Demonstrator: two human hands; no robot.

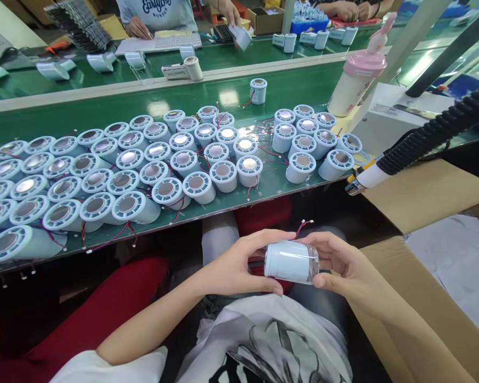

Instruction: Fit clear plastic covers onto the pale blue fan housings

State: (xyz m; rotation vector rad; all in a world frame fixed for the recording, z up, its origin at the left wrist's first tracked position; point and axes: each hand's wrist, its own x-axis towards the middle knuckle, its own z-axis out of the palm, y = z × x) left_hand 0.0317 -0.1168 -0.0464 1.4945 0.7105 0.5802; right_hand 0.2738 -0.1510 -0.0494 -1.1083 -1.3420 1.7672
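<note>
Above my lap I hold a light blue cylinder (288, 260) on its side, with a clear plastic sleeve around it that sticks out past its right end. My left hand (237, 264) grips the left end, fingers over the top and thumb underneath. At the other end, the fingers and thumb of my right hand (341, 263) close on the clear plastic. Thin red and blue wires with small white connectors (303, 223) rise behind the cylinder. Many similar blue cylinders (223, 175) with round metallic discs on top stand in rows on the green bench just ahead.
An open cardboard box (399, 266) with white sheets is at my right. A black flexible hose (427, 135) with a metal tip juts over the bench edge near a white box (387, 119) and a pink-topped bottle (359, 72). Across the belt, a co-worker's hand (231, 13) holds a part.
</note>
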